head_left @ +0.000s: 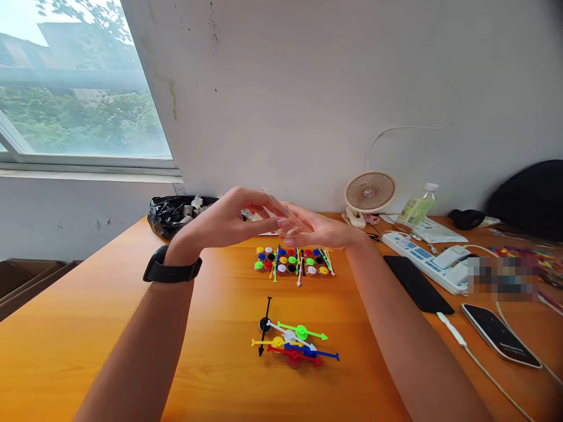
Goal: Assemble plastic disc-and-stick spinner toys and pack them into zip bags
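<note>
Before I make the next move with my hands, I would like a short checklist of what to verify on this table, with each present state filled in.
1. Bare left hand and bare right hand raised above the orange-brown wooden table: ok.
2. Nothing between the fingers: cannot tell; they overlap in this view.
3. Six plastic arrow spinners in front, one each black, white, green, yellow, blue and red: ok.
4. These spinners lying apart: not ok; several overlap in view.
5. Multicoloured round plastic discs and slim arrows behind, separate from the spinners: ok.
6. Long white power strip away from the spinners: ok.
</note>
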Available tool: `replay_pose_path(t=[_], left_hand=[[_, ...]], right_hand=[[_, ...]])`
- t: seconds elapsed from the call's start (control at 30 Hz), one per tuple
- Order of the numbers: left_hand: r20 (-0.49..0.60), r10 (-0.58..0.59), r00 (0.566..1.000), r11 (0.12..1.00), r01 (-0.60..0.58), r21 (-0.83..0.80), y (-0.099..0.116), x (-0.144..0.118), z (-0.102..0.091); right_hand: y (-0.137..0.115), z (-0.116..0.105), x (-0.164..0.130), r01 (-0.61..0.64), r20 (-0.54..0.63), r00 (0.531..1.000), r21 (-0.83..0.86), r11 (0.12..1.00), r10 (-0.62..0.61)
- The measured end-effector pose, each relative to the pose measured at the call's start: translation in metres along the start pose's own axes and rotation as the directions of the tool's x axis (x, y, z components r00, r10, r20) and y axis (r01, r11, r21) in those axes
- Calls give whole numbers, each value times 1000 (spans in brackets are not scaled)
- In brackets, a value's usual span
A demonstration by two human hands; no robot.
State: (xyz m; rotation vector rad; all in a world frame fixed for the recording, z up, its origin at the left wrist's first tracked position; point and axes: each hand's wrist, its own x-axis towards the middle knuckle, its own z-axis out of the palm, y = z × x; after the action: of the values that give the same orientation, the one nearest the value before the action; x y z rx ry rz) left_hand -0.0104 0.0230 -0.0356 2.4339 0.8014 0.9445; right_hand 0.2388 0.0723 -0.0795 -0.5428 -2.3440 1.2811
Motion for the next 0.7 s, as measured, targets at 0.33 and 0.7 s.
replay_pose_path(t=[0.33, 0.7], left_hand=[[225, 58, 973, 998, -47, -52, 2, 3, 4], [451, 25, 892, 1000, -29, 3, 4, -6, 3]], right_hand=[[-13, 7, 0, -92, -10, 996, -12, 996, 92], [-35, 10, -4, -152, 52, 984, -226, 962, 168]])
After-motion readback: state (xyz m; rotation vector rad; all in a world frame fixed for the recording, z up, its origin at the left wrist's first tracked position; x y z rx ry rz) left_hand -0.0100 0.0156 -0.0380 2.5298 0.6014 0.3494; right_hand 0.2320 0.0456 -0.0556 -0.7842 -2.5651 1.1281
